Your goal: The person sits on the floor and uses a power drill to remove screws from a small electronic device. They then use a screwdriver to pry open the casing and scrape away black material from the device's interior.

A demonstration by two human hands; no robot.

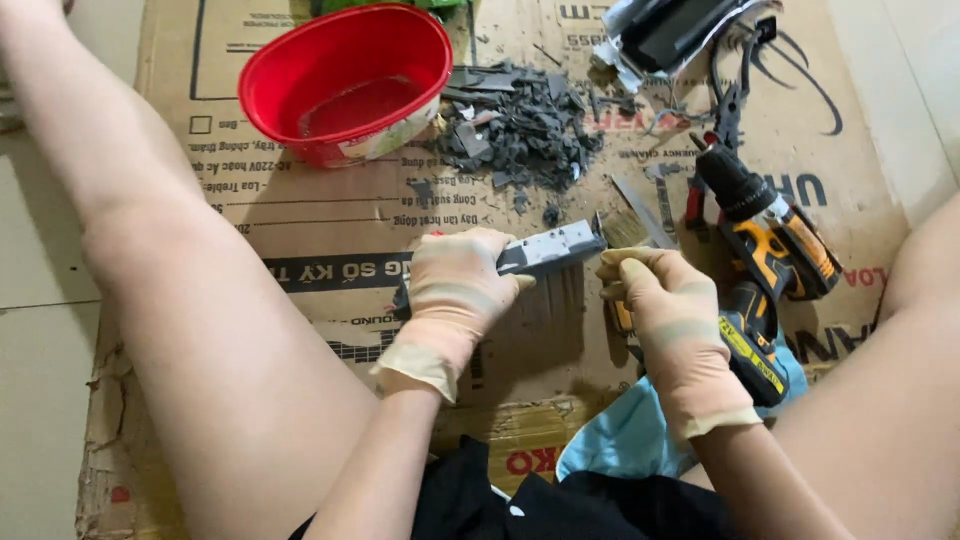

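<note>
Hands: 2, both in pale rubber gloves; left hand (452, 290) and right hand (672, 325) meet over the flattened cardboard (330, 240) on the floor.
Grey bar: 1, a flat grey piece (548, 250) held just above the cardboard between the 2 hands.
Long axis: it runs left to right, tilted slightly up toward the right; its free end points at the right hand.
Left fingers: closed around the bar's left end.
Right fingers: curled shut on a brush (626, 232), whose bristles sit at the bar's right end.
Drill: 1, yellow and black cordless drill (768, 262), lying just right of the right hand, chuck pointing up and left.
Basin: 1 red basin (345, 80), top left, well apart from the hands.
Scraps: 1 heap of grey fragments (520, 130) beside the basin.
</note>
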